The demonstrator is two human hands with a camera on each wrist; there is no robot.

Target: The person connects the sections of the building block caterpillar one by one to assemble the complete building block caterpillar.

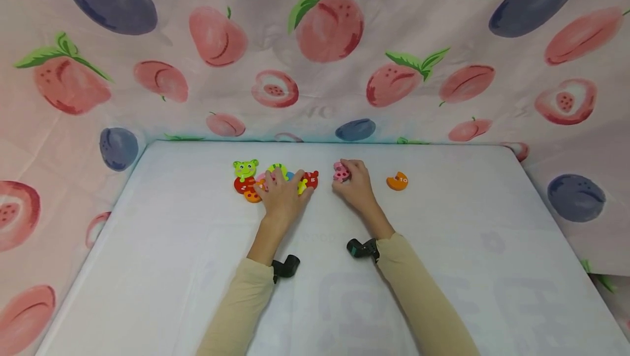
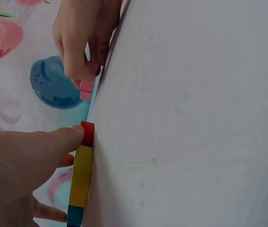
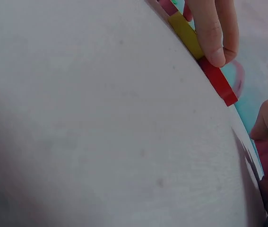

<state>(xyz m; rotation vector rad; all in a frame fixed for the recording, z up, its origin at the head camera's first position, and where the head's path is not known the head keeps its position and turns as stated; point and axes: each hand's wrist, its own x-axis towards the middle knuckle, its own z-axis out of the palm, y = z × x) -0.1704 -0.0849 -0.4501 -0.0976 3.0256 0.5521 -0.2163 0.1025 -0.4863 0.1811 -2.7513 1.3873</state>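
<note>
A row of joined, colourful puzzle pieces lies toward the back of the white table. It starts with a smiling green head (image 1: 245,169), followed by a red piece marked 2 (image 1: 244,185) and an orange spotted piece (image 1: 252,196). My left hand (image 1: 284,197) rests over the row with fingers spread, hiding part of it. Its thumb touches the red end piece (image 2: 88,134), beside a yellow piece (image 2: 81,175). To the right of the row, my right hand (image 1: 358,184) pinches a pink spotted puzzle piece (image 3: 267,158) between thumb and fingers, apart from the red end.
An orange crescent-shaped piece marked 10 (image 1: 397,181) lies alone to the right of my right hand. Fruit-patterned cloth (image 1: 172,115) hangs behind the far edge of the white table (image 1: 315,290). Dark camera mounts sit on both wrists.
</note>
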